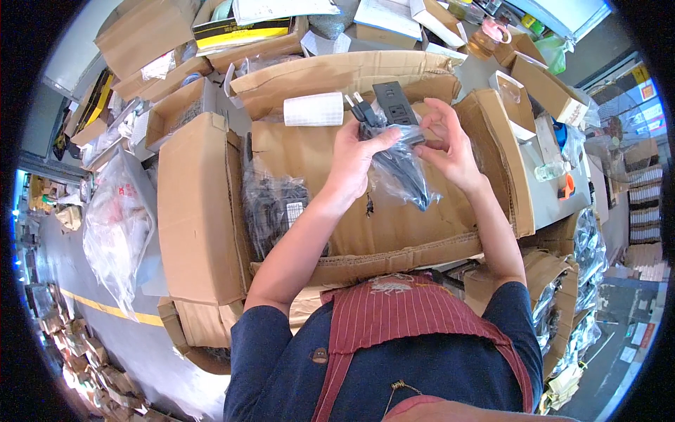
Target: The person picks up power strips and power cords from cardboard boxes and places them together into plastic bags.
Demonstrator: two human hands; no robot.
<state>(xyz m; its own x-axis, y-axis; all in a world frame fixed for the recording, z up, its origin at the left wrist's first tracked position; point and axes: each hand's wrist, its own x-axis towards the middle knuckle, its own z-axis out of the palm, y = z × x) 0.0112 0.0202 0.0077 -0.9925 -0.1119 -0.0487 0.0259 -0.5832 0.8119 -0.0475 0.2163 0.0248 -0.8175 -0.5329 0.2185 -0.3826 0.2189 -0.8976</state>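
Your red striped apron (pixel 415 309) fills six o'clock; past it, over the open carton (pixel 401 235), your left hand (pixel 355 158) holds a clear plastic bag (pixel 397 156) where a black power strip (pixel 391 102) sticks up, its long axis tipping toward eleven o'clock, plug (pixel 361 109) prongs likewise, dark cord (pixel 410 181) trailing toward five. Your right hand (pixel 450 144) half-curls at the bag's three o'clock edge, but whether it pinches the film is unclear. Bunched plastic hides the strip's lower end and obscures the cord's coils.
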